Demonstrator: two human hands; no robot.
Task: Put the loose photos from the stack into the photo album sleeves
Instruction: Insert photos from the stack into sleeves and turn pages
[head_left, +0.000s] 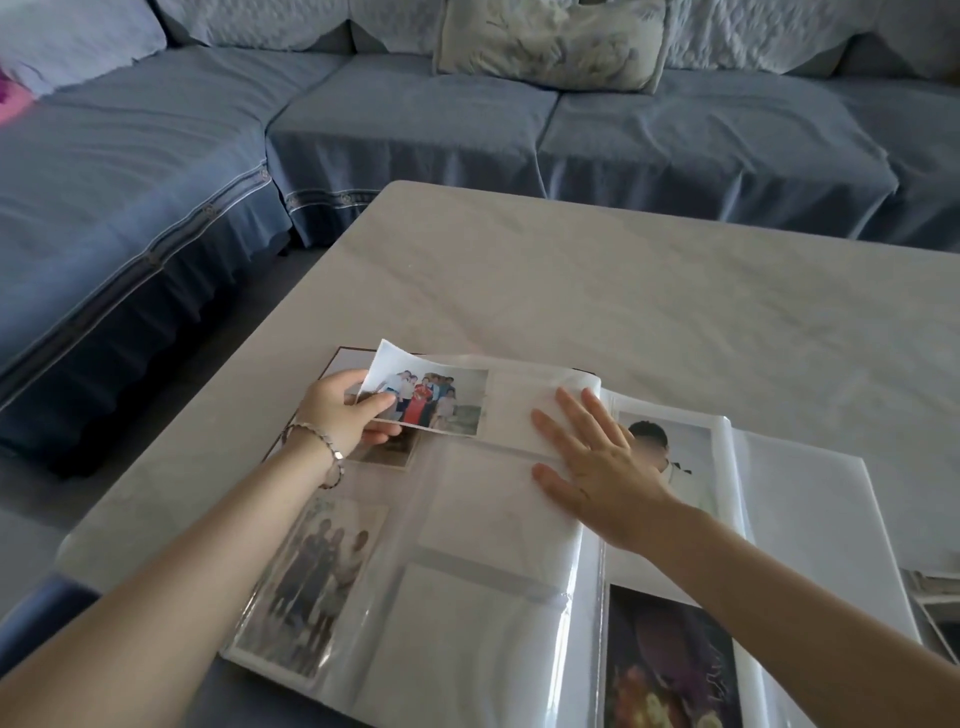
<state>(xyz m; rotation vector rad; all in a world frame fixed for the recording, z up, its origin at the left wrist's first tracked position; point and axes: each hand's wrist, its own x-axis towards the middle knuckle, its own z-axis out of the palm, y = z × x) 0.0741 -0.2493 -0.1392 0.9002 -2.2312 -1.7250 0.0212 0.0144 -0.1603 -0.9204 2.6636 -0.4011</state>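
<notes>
- Head view, far left: a blue sofa (130, 208) wraps round from 9 to 1 o'clock. In front of it a pale table (571, 280) carries the open album (467, 623).
- At 9 o'clock of the album, the left hand (337, 410), with a bracelet (327, 447) on its wrist, pinches the left end of a photo (431, 400), thumb on top and fingers underneath.
- The photo, a group of people, lies across the top sleeve (535, 405) of the left page, toward 12 o'clock. Its right part looks slipped under the clear film, while its left corner is out and curls upward.
- Right of it, near the album's centre, the right hand (597, 467) lies flat with fingers straight and spread. It presses the page down beside the fold and grasps nothing.
- At 4 o'clock, cut by the frame edge, a few paper edges show that are probably the stack (930, 582) of loose photos. I cannot tell how many are left.
- Risks, as I judge them:
  - Pushing while the photo bows could crease it or jam its leading edge against the film.
  - A skewed entry could catch a corner on the sleeve's seam.
  - If the flat hand eases off, the page may lift and the pocket mouth may close.
  - Thumb pressure on the glossy face could leave a smear.
</notes>
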